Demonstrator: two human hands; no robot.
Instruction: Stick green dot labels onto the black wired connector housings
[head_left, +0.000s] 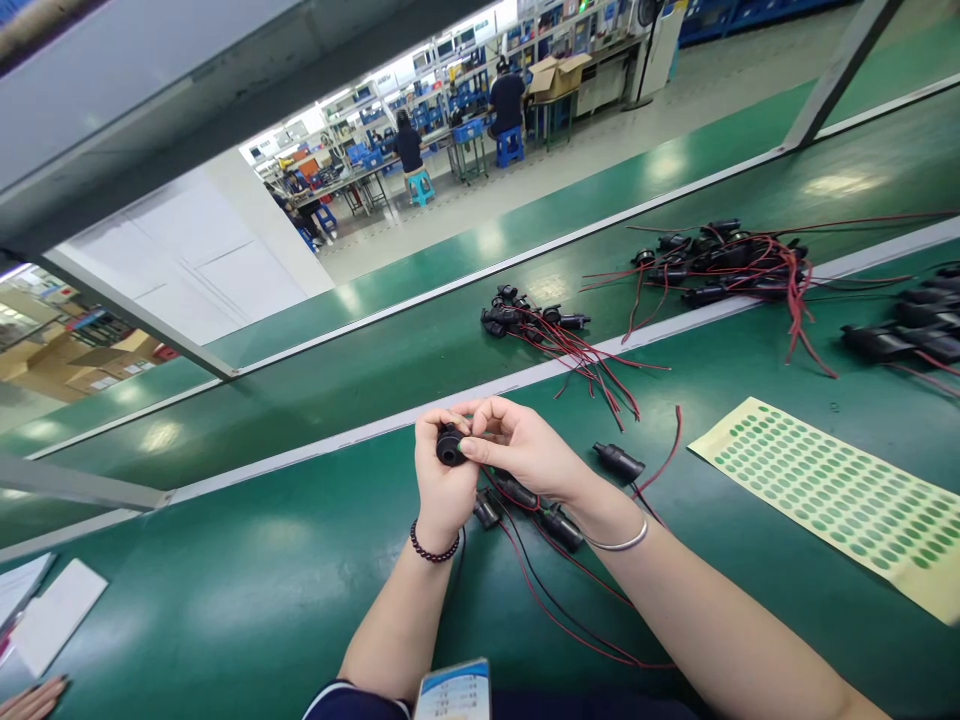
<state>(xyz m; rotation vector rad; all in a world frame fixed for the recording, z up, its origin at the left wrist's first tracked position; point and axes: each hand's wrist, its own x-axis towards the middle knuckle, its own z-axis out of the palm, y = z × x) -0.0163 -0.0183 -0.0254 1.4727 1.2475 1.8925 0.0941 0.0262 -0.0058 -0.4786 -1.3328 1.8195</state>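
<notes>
My left hand is closed round a small black round socket part held above the green bench. My right hand pinches at the front of that same part with thumb and forefinger. Under my hands lie a few more black wired parts with red and black leads trailing toward me. One loose black part with a red wire lies just right of my right wrist.
A yellow sheet of green round stickers lies at the right. Piles of black parts with red wires sit farther back. White papers and another person's fingers are at the lower left. A card is at my chest.
</notes>
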